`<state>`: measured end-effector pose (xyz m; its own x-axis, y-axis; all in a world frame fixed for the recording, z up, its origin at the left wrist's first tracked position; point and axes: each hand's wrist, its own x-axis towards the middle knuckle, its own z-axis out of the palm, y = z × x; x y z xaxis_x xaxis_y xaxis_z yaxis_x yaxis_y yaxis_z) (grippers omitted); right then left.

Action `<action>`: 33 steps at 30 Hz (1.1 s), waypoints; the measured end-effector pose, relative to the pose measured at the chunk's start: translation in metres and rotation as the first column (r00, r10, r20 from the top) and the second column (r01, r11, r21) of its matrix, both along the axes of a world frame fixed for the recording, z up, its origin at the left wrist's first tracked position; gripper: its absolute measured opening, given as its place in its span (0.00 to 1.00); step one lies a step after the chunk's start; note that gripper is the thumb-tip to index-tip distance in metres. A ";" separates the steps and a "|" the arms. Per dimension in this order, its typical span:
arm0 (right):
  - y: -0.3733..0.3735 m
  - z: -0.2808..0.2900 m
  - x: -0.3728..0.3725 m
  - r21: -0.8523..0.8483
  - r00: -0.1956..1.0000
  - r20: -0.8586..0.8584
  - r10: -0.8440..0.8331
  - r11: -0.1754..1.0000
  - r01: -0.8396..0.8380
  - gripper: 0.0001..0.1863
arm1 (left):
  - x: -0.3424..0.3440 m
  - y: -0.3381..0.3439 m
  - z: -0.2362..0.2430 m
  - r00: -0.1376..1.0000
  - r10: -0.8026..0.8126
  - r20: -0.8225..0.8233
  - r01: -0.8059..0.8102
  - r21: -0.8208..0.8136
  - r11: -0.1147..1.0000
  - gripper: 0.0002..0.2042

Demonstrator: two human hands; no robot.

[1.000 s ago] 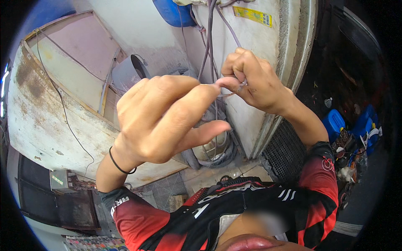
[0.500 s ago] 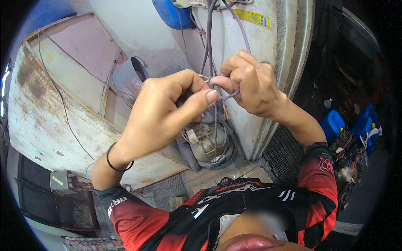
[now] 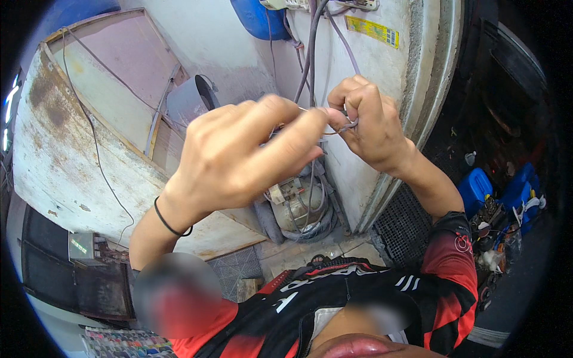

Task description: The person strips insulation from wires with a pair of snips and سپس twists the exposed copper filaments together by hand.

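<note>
My right hand (image 3: pixel 373 122) is closed round a thin grey cable (image 3: pixel 350 126), its thumb pointing left along the end. From that end a short coppery wire (image 3: pixel 331 133) sticks out to the left, and a thin pale strand shows above it. My left hand (image 3: pixel 236 155), with a black band on the wrist, comes up against the wire ends at the tip of my right thumb. Its fingers are bent and blurred by motion, so whether they pinch the wire cannot be made out.
Dark cables (image 3: pixel 311 53) hang down the white wall behind my hands. Below stands a motor-like machine (image 3: pixel 298 206) with coiled hoses. A large rusty white panel box (image 3: pixel 71 155) fills the left side. Blue containers (image 3: pixel 476 190) and clutter lie at the right beside a black grating (image 3: pixel 403 221).
My left hand has shifted right and its fingers have straightened somewhat across the wire ends. My right hand has moved slightly right and down, still gripping the cable.
</note>
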<state>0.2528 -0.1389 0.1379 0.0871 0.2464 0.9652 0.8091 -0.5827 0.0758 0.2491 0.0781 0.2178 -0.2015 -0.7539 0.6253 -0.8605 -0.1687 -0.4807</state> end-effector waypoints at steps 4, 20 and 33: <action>0.001 -0.002 -0.002 0.014 0.999 -0.036 0.015 1.000 -0.014 0.17 | -0.008 -0.004 -0.001 0.957 0.054 0.285 -0.079 0.078 0.994 0.12; 0.006 -0.011 -0.009 0.411 0.920 -0.243 0.308 0.892 -0.190 0.20 | 0.005 0.009 0.013 0.241 -0.324 -0.915 -0.082 -0.352 0.932 0.11; 0.043 -0.020 -0.001 0.770 0.665 -0.085 0.742 0.473 -0.429 0.13 | 0.014 -0.084 -0.092 0.366 -0.778 -0.511 -0.099 -0.852 0.514 0.08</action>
